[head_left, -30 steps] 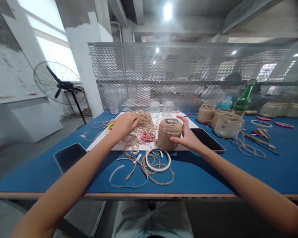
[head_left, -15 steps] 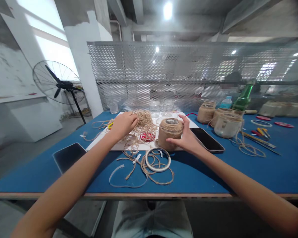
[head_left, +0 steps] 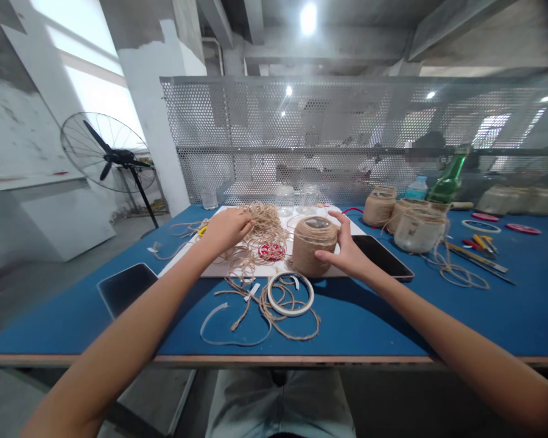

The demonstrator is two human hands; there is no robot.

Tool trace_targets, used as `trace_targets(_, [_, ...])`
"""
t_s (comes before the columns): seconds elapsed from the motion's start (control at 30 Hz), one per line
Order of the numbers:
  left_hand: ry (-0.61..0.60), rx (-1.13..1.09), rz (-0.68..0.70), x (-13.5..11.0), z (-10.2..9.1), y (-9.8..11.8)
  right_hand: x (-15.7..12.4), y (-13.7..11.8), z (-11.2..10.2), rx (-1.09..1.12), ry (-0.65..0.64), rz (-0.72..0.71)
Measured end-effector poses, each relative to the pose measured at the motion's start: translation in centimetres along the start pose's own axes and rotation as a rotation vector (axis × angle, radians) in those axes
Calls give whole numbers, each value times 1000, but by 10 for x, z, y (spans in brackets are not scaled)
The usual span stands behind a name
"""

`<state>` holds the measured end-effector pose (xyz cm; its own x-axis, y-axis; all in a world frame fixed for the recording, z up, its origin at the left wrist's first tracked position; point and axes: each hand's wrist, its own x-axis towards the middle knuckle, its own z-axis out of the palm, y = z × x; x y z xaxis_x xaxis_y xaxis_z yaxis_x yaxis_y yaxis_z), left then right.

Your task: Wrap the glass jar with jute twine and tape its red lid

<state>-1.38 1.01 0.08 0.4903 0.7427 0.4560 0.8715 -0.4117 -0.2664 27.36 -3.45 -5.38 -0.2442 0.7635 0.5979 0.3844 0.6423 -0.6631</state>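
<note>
Well, a blue-topped table (head_left: 360, 322) fills the scene, with a perforated metal screen (head_left: 274, 121) along its far edge and a pedestal fan (head_left: 109, 155) standing off to the left beyond it. On the table lies a white board (head_left: 187, 267), and two phones sit on either side of it: a left phone (head_left: 126, 291) and a right phone (head_left: 381, 255), the latter touching the board's right edge. Two clear glass jars (head_left: 296, 198) stand at the board's far edge.

On the board, a tangle of jute twine (head_left: 267, 228) lies under the left hand (head_left: 226, 231), whose fingers curl down into it; whether they pinch any strand, I cannot tell. The right hand (head_left: 342, 249) is spread and cupped around the right side of a twine-wrapped jar (head_left: 314, 246), which stands upright near the board's near edge, holding it.

Three more wrapped jars (head_left: 404, 213) cluster to the right, beside a green glass bottle (head_left: 450, 179). Nearer, one roll of white tape (head_left: 291, 294) lies on loose twine, and a small red disc (head_left: 271, 252) sits on the board.
</note>
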Motion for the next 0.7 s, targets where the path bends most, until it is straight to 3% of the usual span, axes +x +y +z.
trace_targets(0.17, [-34, -15, -2, 0, -1, -2, 1, 4, -2, 6, -10, -15])
trace_targets(0.37, [-46, -13, 3, 1, 1, -2, -2, -10, 5, -134, 137, 31])
trace_targets(0.53, [-59, -18, -7, 2, 0, -4, -3, -17, 8, -134, 100, 72])
trace_targets(0.7, [-67, -28, -26, 1, -2, -6, -2, -6, 3, -21, 54, 61])
